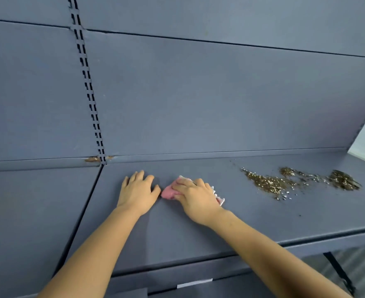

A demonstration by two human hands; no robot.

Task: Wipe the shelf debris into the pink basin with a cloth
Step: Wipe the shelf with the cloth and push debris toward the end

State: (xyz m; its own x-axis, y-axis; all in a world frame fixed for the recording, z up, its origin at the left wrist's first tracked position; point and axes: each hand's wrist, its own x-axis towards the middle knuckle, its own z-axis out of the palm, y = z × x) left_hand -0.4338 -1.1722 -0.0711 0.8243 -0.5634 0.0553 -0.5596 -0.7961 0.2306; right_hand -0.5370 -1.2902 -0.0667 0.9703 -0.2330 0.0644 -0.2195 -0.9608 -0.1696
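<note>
Both arms are out over the grey shelf [252, 214], and the right hand [195, 197] presses down flat on a pink cloth [169, 192], fingers curled over its top so the cloth is pinned between palm and shelf, with a white edge peeking out on the far side. The left hand [137, 191] lies just beside it, fingers spread and holding nothing, its thumb close to the pink corner. The debris [299, 181], a brown and white scatter in two or three clumps, sits well apart to the right, near the back of the shelf. The pink basin is nowhere in view, so where it waits cannot be told. The step in hand looks like the approach to the first sweep, and to do it well the person needs to carry the cloth round to the far side of the scatter and draw it in one slow, flat pass toward wherever the basin stands at the edge. Pressure should stay even, since loose grains skip under a lifted edge. Stray specks lie nearer the front, so they want gathering too.
</note>
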